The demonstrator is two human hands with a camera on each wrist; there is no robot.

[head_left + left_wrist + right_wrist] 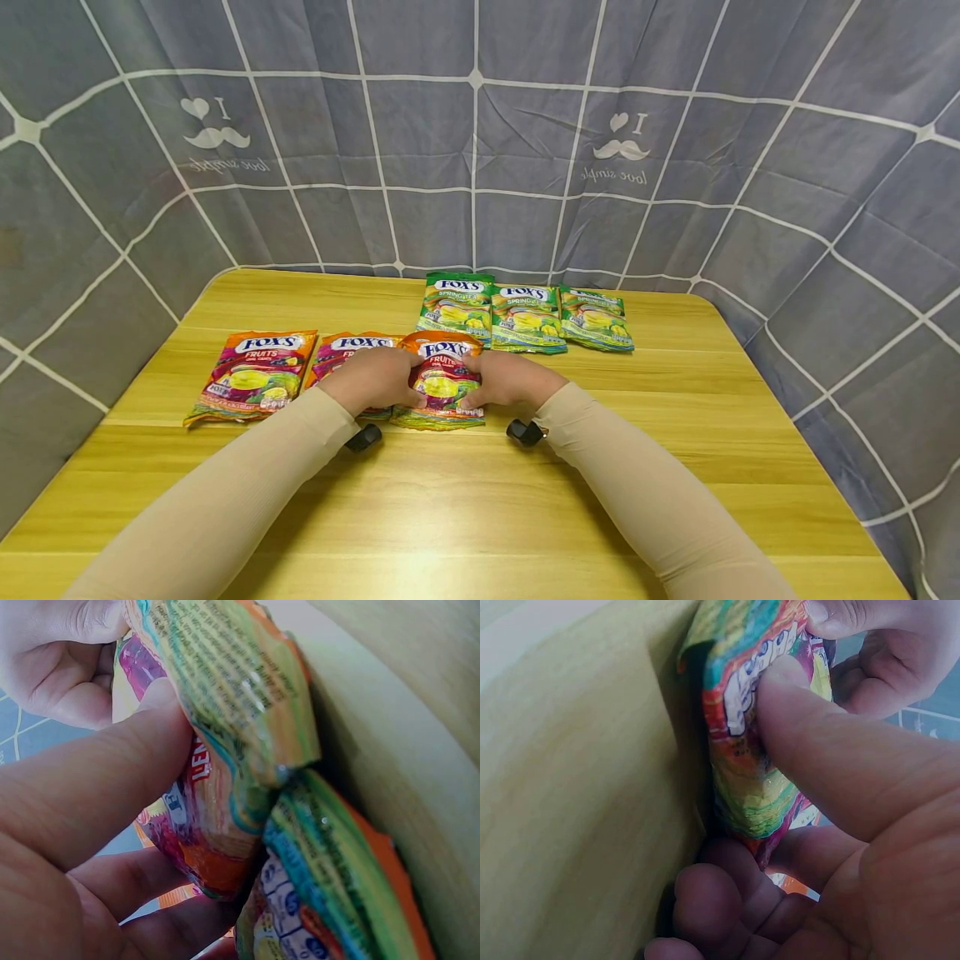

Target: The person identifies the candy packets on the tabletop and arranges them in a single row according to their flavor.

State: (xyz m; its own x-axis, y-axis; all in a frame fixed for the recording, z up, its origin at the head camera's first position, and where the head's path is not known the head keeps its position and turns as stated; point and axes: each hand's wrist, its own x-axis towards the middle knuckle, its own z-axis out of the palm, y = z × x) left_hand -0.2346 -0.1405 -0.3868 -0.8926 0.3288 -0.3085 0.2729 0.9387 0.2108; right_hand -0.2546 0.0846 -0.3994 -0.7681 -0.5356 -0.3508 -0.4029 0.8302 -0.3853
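Observation:
An orange and purple Fox's Fruits candy bag [440, 379] lies at the middle of the table, at the right end of a row. My left hand [377, 379] grips its left side, thumb [150, 742] on the printed front and fingers curled round the edge. From the other side my right hand [510, 379] holds the bag the same way, its thumb [787, 697] on the front and fingertips curled near the tabletop. A second Fruits bag [352, 346] sits right beside it, partly hidden behind my left hand. The third Fruits bag [251, 375] lies at the left.
Three green Fox's Spring Tea bags, left [457, 307], middle [527, 318] and right [596, 320], form a row toward the table's back edge. A grey checked curtain [525, 150] surrounds the wooden table [450, 517] at the back and sides.

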